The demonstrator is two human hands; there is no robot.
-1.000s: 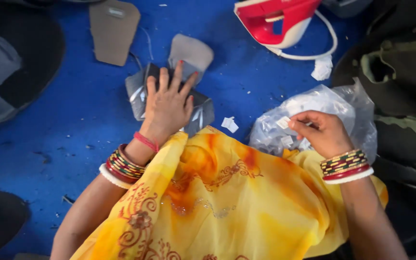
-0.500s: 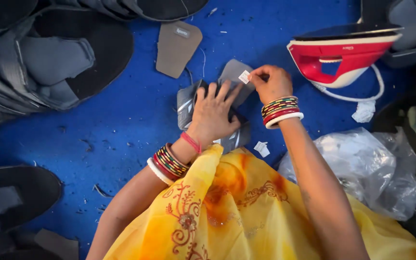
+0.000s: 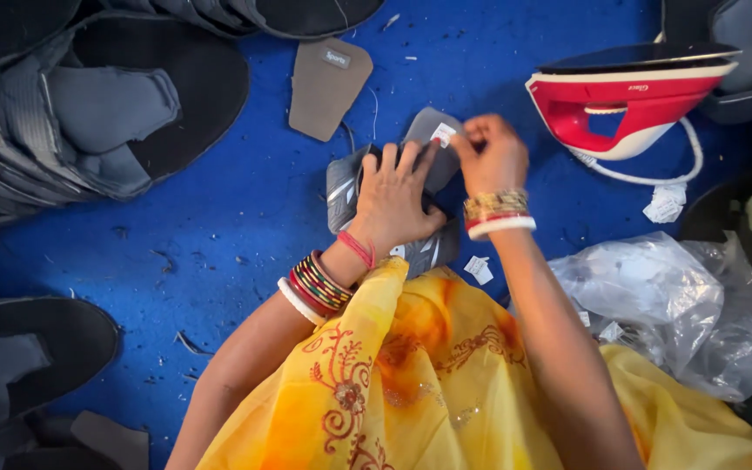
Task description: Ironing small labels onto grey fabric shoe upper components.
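- Nearest to us, at the bottom of the view, an orange and yellow cloth (image 3: 446,392) with a dark red pattern covers our lap.
- Just to the right of it lies a crumpled clear plastic bag (image 3: 663,305) on the blue mat (image 3: 202,226).
- Our left hand (image 3: 398,200) lies flat with the fingers spread on a stack of grey sole pieces (image 3: 393,196); it presses down and grips nothing. Coloured bangles (image 3: 313,285) sit on this wrist.
- Beside the stack, a small white tag (image 3: 479,268) lies on the mat, near our right forearm.
- Our right hand (image 3: 491,157) is almost closed; its fingertips pinch a small white sticker (image 3: 442,134) at the upper edge of the top grey piece.
- Further up, a brown insole (image 3: 328,87) lies apart from the stack.
- On the right, a red and white iron (image 3: 633,96) stands on the mat with its white cord (image 3: 654,178) curling below it.
- On the far left, black and grey sandals (image 3: 97,122) are piled.
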